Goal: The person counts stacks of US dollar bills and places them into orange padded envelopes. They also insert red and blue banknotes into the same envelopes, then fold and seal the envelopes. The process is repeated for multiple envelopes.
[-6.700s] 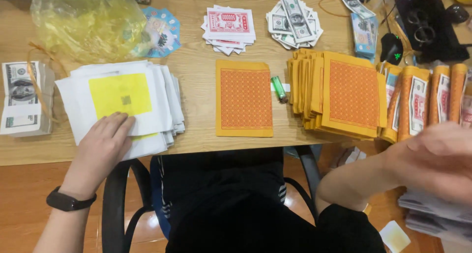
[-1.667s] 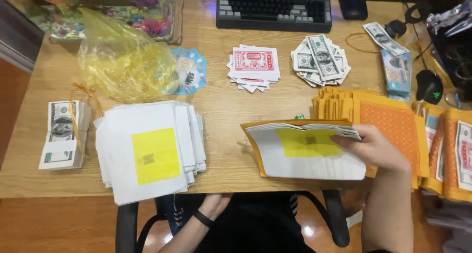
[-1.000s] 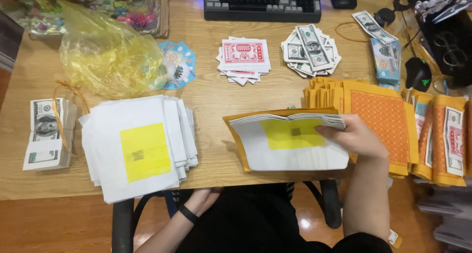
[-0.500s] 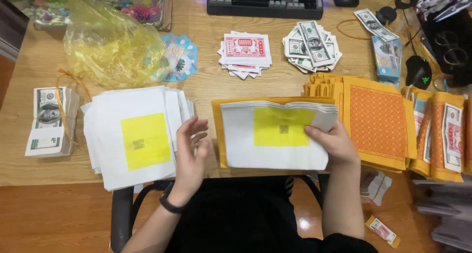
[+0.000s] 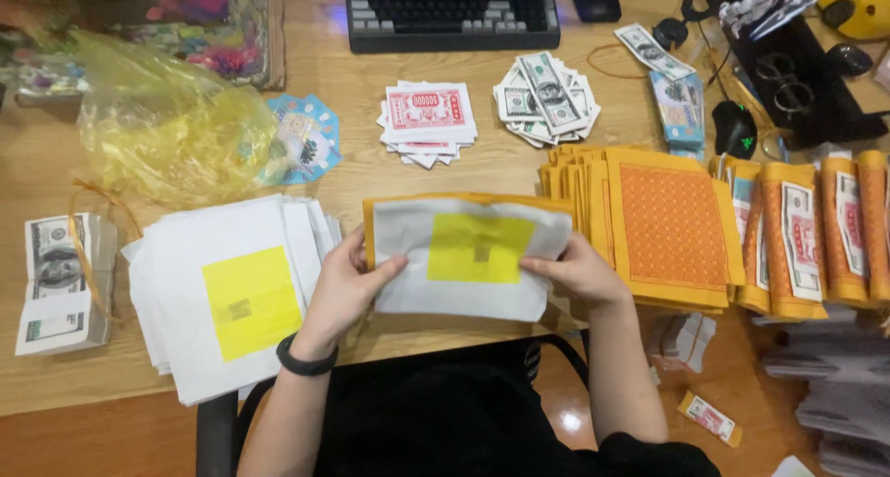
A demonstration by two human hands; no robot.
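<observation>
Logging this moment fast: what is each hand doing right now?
Left hand: closed on the left edge of the white sheet with the yellow square.
Right hand: closed on the same sheet's right edge.

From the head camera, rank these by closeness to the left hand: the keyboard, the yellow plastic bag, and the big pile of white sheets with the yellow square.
Measured from the left hand:
1. Pile of white sheets, right beside it, on its left.
2. Yellow plastic bag, up and left.
3. Keyboard, at the desk's far edge.
</observation>
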